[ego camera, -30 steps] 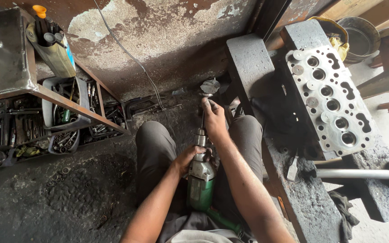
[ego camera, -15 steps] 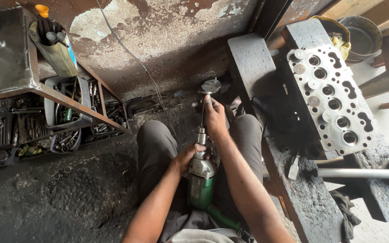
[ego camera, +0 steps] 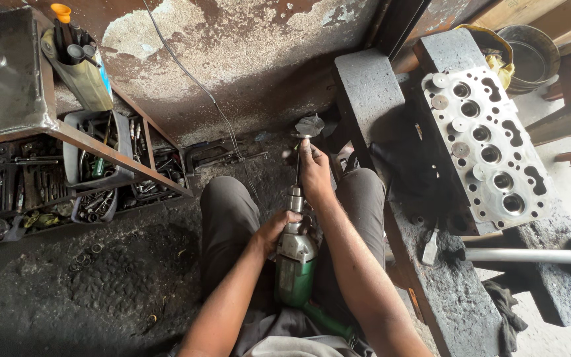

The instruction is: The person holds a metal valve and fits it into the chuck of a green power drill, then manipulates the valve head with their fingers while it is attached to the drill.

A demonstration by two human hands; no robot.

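Between the knees: the person sits low on the dark workshop floor point(ego camera: 100, 291), with the work held over the lap.
Bench: two grey blocks point(ego camera: 371, 92) at the right carry a pale metal cylinder head point(ego camera: 484, 145); its far end lies near the top right corner, with several valves seated in the ports.
Shelf: a rusty rack point(ego camera: 67, 132) along the left edge holds tubs of spanners and small tools, with a yellow can point(ego camera: 80, 66) on its upper corner.
Hammer: a steel-handled hammer point(ego camera: 530, 254) lies across the bench's near right end.
Drill: a green and grey electric drill point(ego camera: 295, 264) points away from the body; it looks heavy and rigid, best taken around the body near the chuck.
Valve: an engine valve point(ego camera: 308, 125) stands in the chuck, head outward near the bench's left edge; stiff, slim and probably oily, so the stem is the place to steady it.
Left hand point(ego camera: 279, 228): fingers wrapped tight around the drill's front.
Right hand point(ego camera: 313, 168): fingers closed narrowly about the valve stem, just below its head.
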